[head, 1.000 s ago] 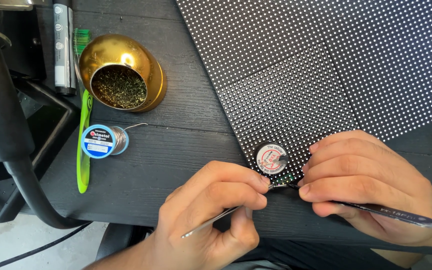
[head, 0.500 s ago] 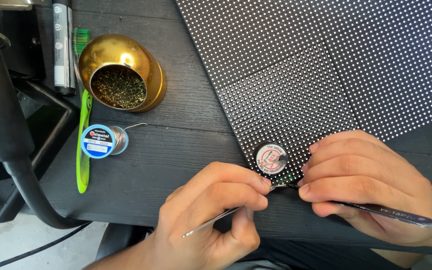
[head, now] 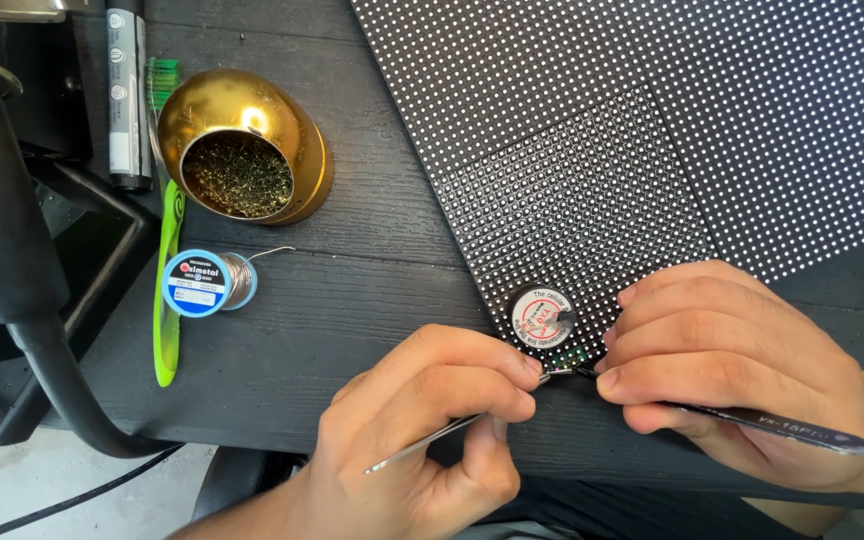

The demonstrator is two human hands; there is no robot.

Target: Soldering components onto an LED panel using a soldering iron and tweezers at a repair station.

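My left hand [head: 422, 430] pinches a thin silver tweezer [head: 432, 440] whose tip reaches toward the near edge of a black dotted LED panel [head: 652, 150]. My right hand [head: 732, 370] grips a dark-handled tweezer [head: 782, 425], its tip meeting the silver one just below a small round tin with a white and red lid [head: 540, 315]. The tin sits on the panel's near corner. Both tips touch something tiny at the panel edge; what it is I cannot tell.
A gold bowl of brass wool [head: 242, 150] and a blue-capped solder spool [head: 202, 283] lie left on the dark wooden table [head: 372, 290]. A green toothbrush [head: 167, 280], a grey marker [head: 127, 90] and a black curved arm [head: 2, 250] stand at the far left.
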